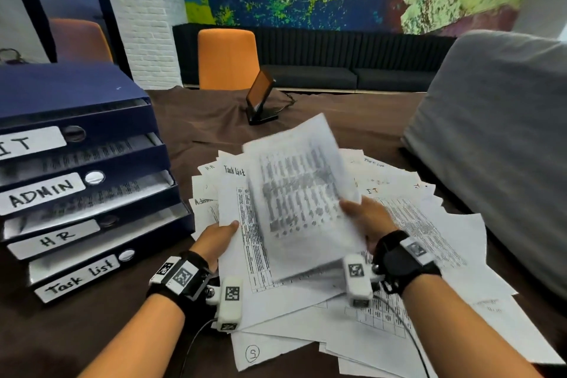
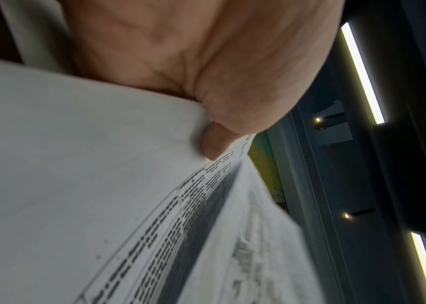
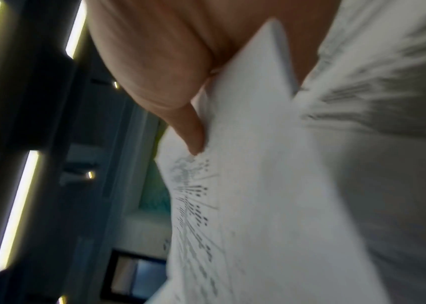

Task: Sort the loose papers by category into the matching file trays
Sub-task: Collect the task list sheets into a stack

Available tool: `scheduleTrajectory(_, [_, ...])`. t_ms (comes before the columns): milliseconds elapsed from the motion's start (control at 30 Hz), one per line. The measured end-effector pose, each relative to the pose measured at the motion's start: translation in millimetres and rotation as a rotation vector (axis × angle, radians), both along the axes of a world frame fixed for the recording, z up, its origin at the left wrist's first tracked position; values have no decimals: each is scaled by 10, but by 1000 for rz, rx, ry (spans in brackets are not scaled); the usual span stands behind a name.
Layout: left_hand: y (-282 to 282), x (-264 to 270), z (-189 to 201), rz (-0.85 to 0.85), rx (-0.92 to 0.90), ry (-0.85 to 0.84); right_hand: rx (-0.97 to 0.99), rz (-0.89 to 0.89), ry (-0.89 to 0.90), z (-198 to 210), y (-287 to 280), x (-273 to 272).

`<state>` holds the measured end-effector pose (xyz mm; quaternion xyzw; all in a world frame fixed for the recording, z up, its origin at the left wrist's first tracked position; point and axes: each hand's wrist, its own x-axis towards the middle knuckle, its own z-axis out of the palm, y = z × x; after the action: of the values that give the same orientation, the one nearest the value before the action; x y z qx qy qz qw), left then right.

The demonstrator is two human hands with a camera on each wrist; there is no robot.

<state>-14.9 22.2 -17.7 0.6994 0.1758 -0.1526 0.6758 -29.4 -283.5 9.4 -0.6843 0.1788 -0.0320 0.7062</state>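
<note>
The left hand [image 1: 218,235] pinched the left edge of a sheet [image 1: 236,224] headed "Task List", thumb on top; the left wrist view showed the thumb [image 2: 213,142] pressed on the printed face with the paper curling away below it. The right hand [image 1: 366,218] gripped the right edge of a second sheet [image 1: 302,193], thumb over its face, and held it tilted up above the first; its print was blurred. Both sheets hung over the pile [image 1: 399,255] of loose papers spread across the bench [image 1: 92,331], which wore a brown cloth. Some papers in the pile carried handwritten headings: "IT", "Admin", "HR", another "Task List".

To the left of the pile, near the left hand, stood a blue stack of trays [image 1: 86,181], labelled from the top IT, ADMIN, HR and Task list. Printed sheets lay in the upper trays; whether the bottom one held any could not be told.

Beyond the pile stood a phone [image 1: 260,98] on a stand. A grey cushion [image 1: 497,144] lay to the right, and an orange chair [image 1: 228,58] stood at the far edge.
</note>
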Motion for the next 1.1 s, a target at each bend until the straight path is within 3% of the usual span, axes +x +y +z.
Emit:
scheduleTrajectory(167, [15, 13, -53, 55, -68, -9, -161, 46, 49, -316, 342, -94])
scheduleTrajectory(367, [66, 43, -121, 159, -122, -61, -242, 73, 52, -259, 414, -71])
scheduleTrajectory(433, [81, 92, -141, 208, -59, -53, -262, 92, 50, -220, 411, -77])
scheduleTrajectory(600, [11, 32, -134, 96, 54, -73, -281, 178, 56, -199, 403, -191])
scheduleTrajectory(733, [108, 117, -40, 141, 96, -96, -426, 37, -29, -220, 269, -115])
scheduleTrajectory(967, [539, 348, 47, 391, -163, -75, -300, -70, 9, -121, 27, -57])
scheduleTrajectory(1100, [467, 245, 92, 365, -343, -116, -263, -40, 3, -55, 79, -65])
